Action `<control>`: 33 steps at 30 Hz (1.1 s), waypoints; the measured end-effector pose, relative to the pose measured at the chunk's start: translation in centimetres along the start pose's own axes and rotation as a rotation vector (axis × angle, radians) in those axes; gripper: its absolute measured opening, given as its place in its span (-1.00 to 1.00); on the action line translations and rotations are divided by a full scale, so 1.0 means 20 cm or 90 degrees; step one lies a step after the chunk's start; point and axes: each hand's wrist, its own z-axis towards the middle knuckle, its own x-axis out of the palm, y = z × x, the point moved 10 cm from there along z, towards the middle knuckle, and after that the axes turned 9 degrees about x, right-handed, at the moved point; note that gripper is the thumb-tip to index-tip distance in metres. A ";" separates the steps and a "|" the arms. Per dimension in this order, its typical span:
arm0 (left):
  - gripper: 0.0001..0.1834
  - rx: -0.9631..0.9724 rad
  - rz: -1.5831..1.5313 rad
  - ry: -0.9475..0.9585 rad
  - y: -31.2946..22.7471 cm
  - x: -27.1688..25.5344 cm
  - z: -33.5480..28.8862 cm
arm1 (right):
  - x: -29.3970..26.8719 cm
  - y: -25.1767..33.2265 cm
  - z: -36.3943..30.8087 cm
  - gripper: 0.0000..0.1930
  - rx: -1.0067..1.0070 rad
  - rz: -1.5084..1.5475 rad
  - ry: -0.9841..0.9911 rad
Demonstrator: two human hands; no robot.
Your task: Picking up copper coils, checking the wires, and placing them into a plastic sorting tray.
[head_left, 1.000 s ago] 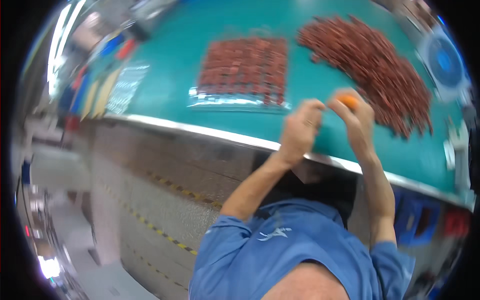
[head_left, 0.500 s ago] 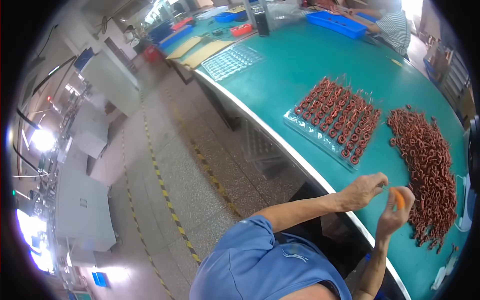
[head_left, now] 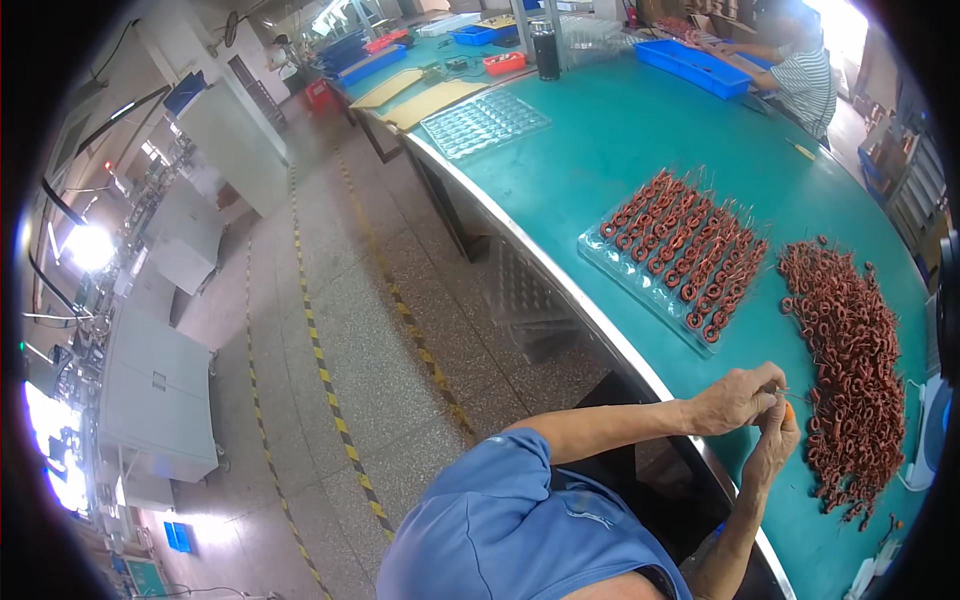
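My left hand is pinched closed over the table's near edge, its fingers round something too small to make out. Close against it, my right hand grips a small tool with an orange handle; most of the tool is covered by the fingers. A thin bit of wire shows at the fingertips. To the right of both hands lies a long heap of copper-coloured wire-wound rings. Beyond them stands a clear plastic tray, with rows of similar rings whose wire leads stick up.
The green table curves away from me. An empty-looking clear tray, tan boards, a black cylinder and a blue bin stand farther off. A co-worker in a striped top sits beyond. White clips lie at near right.
My hands have come together at the fingertips. My right hand has turned, so less of the orange handle shows. The whole view has shifted slightly.
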 end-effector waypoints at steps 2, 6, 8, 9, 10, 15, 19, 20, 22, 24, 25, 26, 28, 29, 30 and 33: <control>-0.81 0.012 0.026 0.001 -0.01 0.01 -0.01 | 0.00 0.01 -0.02 -0.63 0.001 0.021 -0.036; -0.83 -0.016 0.042 0.037 -0.03 0.02 -0.02 | -0.06 0.05 -0.04 -0.64 -0.048 -0.004 -0.134; -0.82 0.131 0.233 -0.013 -0.09 -0.03 -0.04 | -0.06 0.14 -0.09 -0.64 -0.085 -0.076 -0.150; -0.82 0.131 0.234 -0.015 -0.11 -0.03 -0.05 | -0.06 0.22 -0.13 -0.64 -0.123 -0.148 -0.170; -0.82 0.116 0.255 -0.010 -0.13 -0.02 -0.06 | -0.06 0.24 -0.14 -0.65 -0.114 -0.124 -0.172; -0.81 0.040 0.161 -0.057 -0.06 -0.05 -0.11 | -0.09 0.14 -0.08 -0.69 -0.037 -0.080 -0.080; -0.71 -0.254 -0.161 0.043 0.07 0.00 -0.19 | -0.07 0.24 -0.14 -0.72 -0.085 0.019 -0.148; -0.71 -0.251 -0.160 0.040 0.06 -0.01 -0.20 | -0.07 0.18 -0.12 -0.73 -0.052 0.019 -0.066; -0.68 -0.251 -0.139 0.102 0.05 0.02 -0.21 | -0.03 0.12 -0.13 -0.75 0.001 0.052 0.024; -0.67 -0.249 -0.126 0.130 0.04 0.06 -0.23 | -0.02 0.11 -0.16 -0.75 0.023 0.075 0.028; -0.69 -0.139 -0.038 0.115 -0.04 0.05 -0.22 | -0.01 0.10 -0.17 -0.75 0.048 0.097 0.031; -0.71 -0.029 0.050 0.099 -0.12 0.05 -0.21 | -0.01 0.10 -0.19 -0.75 0.047 0.098 0.034; -0.76 -0.029 0.040 0.103 -0.20 0.06 -0.26 | 0.01 0.08 -0.22 -0.77 0.061 0.179 0.069; -0.78 -0.051 0.046 0.113 -0.22 0.06 -0.28 | 0.02 0.08 -0.25 -0.77 0.060 0.180 0.070; -0.80 -0.072 0.052 0.124 -0.23 0.08 -0.29 | 0.05 0.13 -0.29 -0.77 0.032 0.196 0.081; -0.83 -0.070 -0.017 0.072 -0.30 0.13 -0.32 | -0.03 0.23 -0.42 -0.86 -0.091 0.115 0.001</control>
